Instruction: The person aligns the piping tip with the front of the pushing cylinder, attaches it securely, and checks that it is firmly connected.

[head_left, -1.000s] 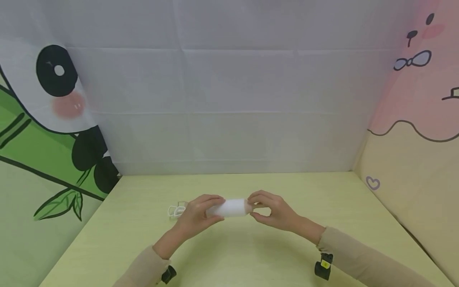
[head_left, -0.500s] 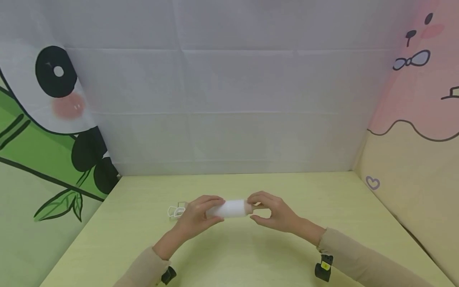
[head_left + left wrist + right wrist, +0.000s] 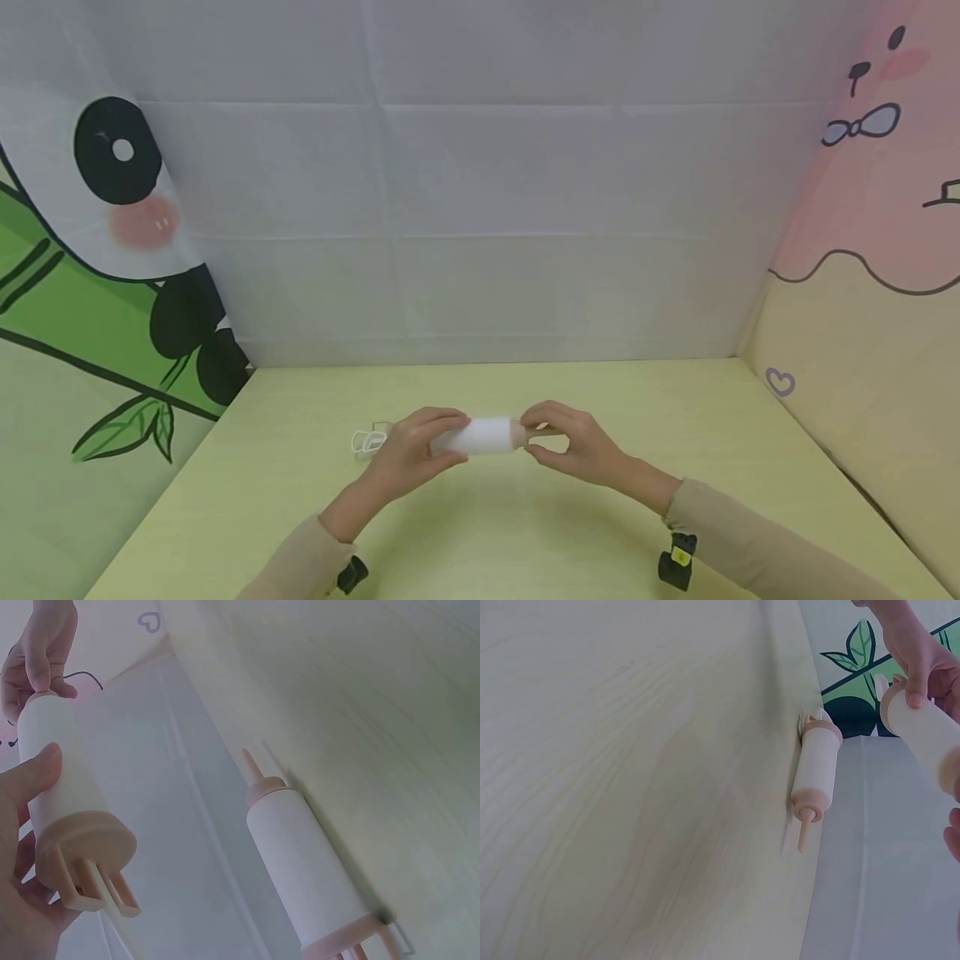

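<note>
A large syringe with a white barrel [image 3: 487, 435] and beige ends is held level above the table. My left hand [image 3: 416, 446] grips the barrel near its finger-grip end, thumb on one side and fingers round the other. At the opposite end, my right hand [image 3: 573, 442] pinches the beige nozzle end with curled fingertips, which partly cover it. In the left wrist view, the beige finger grips [image 3: 86, 859] and a thin white rod stick out past my left hand. A second, similar syringe [image 3: 300, 855] lies on the table, its nozzle pointing the same way as the held one's.
Pale wood-patterned table [image 3: 637, 400] lies below both hands. White loop-shaped pieces [image 3: 369, 442] show just left of my left hand. Behind stands a grey-white cloth wall [image 3: 480, 250], with cartoon-printed panels [image 3: 847, 317] at both sides.
The fingertips of my right hand have shifted very slightly at the nozzle end. My left hand and the held syringe stay practically in place.
</note>
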The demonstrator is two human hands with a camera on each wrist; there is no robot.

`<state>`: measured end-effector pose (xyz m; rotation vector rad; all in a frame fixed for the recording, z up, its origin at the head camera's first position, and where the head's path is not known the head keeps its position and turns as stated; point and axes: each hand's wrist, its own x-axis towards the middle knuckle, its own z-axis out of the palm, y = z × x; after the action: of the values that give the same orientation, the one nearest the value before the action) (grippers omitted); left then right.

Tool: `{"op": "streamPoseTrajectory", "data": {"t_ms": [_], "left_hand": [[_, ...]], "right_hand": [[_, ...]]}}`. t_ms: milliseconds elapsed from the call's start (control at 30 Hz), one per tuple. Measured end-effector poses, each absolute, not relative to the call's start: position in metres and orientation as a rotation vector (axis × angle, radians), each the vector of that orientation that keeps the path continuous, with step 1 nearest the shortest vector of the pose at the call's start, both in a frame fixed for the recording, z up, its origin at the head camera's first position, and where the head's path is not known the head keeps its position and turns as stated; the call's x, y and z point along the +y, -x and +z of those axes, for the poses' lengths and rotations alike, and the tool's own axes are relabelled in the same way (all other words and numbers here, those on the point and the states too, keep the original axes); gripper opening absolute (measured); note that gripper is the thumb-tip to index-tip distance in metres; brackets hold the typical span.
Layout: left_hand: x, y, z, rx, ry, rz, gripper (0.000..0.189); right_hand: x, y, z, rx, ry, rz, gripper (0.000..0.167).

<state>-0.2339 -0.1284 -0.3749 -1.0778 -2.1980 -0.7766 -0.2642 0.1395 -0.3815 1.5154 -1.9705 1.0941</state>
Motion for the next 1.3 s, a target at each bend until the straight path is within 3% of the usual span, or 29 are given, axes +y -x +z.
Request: {"op": "streamPoseTrajectory", "data": {"t_ms": [433,933,1300], "left_hand": [[-0.129,0.234,-0.379,-2.189,1.074,-0.751,0.046],[-0.127,0.234,-0.379,-2.174,1.090,-0.760,0.046],[-0.129,0.233,-0.380,-2.191,1.078,-0.773,0.046]], "right_hand": [[0.137,0.260,-0.374,-1.971,-1.533,1.062,0.045],[0.138,0.266,-0.383,-1.968,-1.567,1.063,0.038],[0.133,0.243,-0.353,-1.958,-1.575,1.072,0.041]]}}
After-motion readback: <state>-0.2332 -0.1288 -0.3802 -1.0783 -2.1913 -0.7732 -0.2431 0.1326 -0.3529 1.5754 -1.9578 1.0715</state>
